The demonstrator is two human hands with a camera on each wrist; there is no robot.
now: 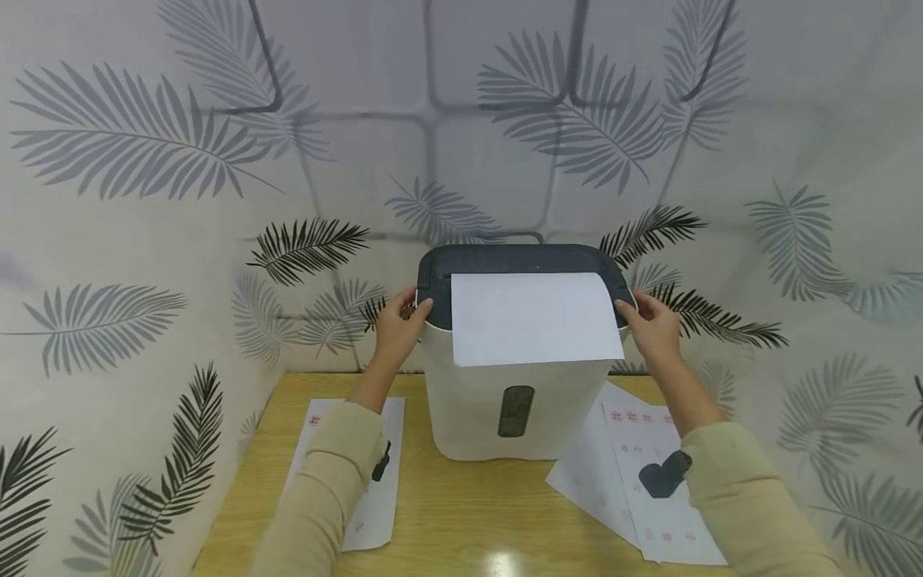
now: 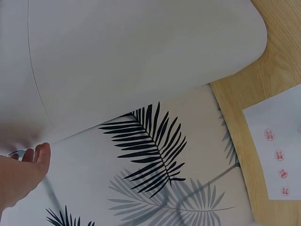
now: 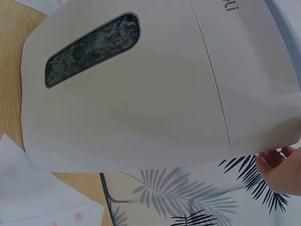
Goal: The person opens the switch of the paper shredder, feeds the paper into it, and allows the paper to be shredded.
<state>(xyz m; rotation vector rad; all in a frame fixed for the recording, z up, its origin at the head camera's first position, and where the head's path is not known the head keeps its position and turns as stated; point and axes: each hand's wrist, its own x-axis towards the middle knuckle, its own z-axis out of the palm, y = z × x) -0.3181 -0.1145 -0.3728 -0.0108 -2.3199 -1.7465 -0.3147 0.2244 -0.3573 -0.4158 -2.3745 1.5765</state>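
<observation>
Long axis left-right, both ends held

White plastic paper shredder (image 1: pixel 469 409) stands on the pale wooden bench (image 1: pixel 461 513), between left hand (image 1: pixel 398 324) and right hand (image 1: pixel 658 324). Each grip pinches one end of its dark grey top (image 1: pixel 505 258); neither looks nearer. White paper sheet (image 1: pixel 534 320) overlies the front edge.

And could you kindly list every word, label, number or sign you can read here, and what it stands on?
"eli", clipped by the picture's edge: front of the paper shredder.
Red stamps, left sheet: too small to read.
More red stamps, right sheets: likewise unreadable.
</observation>
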